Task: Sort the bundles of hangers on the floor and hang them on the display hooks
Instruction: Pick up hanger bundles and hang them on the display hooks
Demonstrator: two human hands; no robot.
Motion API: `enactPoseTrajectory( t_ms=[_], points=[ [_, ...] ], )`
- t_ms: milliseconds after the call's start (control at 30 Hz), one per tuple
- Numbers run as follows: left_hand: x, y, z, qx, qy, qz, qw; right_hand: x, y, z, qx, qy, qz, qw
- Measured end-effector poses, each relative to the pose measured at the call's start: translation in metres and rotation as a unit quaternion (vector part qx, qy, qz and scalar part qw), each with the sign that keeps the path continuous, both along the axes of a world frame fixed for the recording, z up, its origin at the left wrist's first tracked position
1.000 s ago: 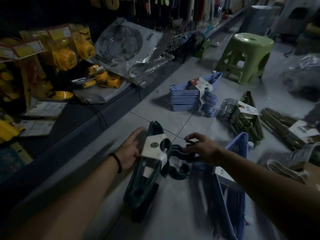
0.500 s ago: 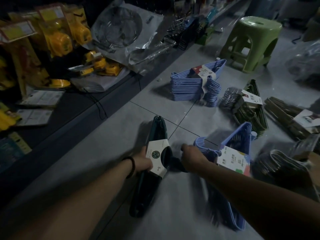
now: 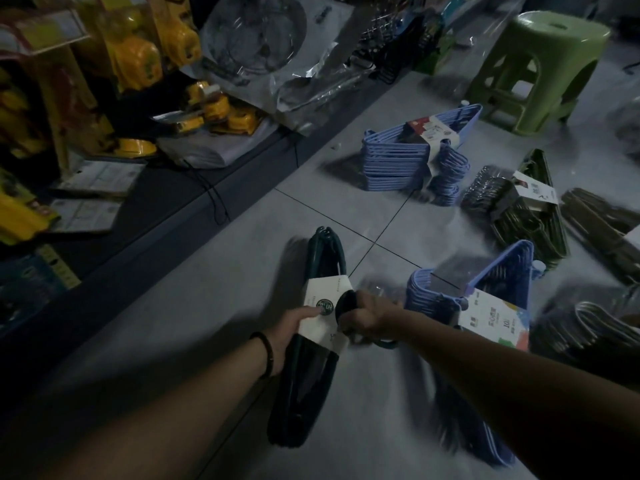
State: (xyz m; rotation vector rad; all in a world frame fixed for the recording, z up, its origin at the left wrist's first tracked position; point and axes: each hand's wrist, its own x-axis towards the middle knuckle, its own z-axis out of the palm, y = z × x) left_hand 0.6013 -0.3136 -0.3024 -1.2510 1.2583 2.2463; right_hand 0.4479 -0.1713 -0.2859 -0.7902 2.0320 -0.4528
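A dark green hanger bundle [image 3: 304,386] with a white paper band stands on edge on the grey tiled floor. My left hand [image 3: 292,327] grips it at the band, thumb on the round logo. My right hand [image 3: 372,315] is closed around the bundle's hooks on its right side. Just right of my right arm stands a blue hanger bundle [image 3: 498,289] with a colourful label. A stack of blue hanger bundles [image 3: 398,161] lies farther back. Olive hanger bundles [image 3: 530,216] lie at the right.
A low dark shelf [image 3: 145,209] with yellow packaged goods [image 3: 138,60] and plastic-wrapped items runs along the left. A green plastic stool [image 3: 540,64] stands at the back right. Metal hangers [image 3: 595,327] lie at the right edge.
Both hands have closed tighter on the dark green bundle and drawn it nearer to me and more upright. The view has tilted down toward the floor.
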Motion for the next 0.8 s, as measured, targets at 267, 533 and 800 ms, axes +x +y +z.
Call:
enactPoseTrajectory(
  t_ms=[267, 533, 800],
  points=[
    [-0.005, -0.008, 0.007, -0.030, 0.038, 0.010, 0.999, -0.002, -0.016, 0.026, 0.040, 0.087, 0.055, 0.994],
    [-0.001, 0.003, 0.090, -0.111, 0.107, 0.033, 0.987, -0.025, -0.007, 0.149, -0.100, 0.027, -0.130, 0.986],
    [0.061, 0.058, 0.383, -0.121, 0.051, -0.057, 0.990, -0.004, 0.014, 0.411, -0.116, -0.036, -0.222, 0.967]
  ],
)
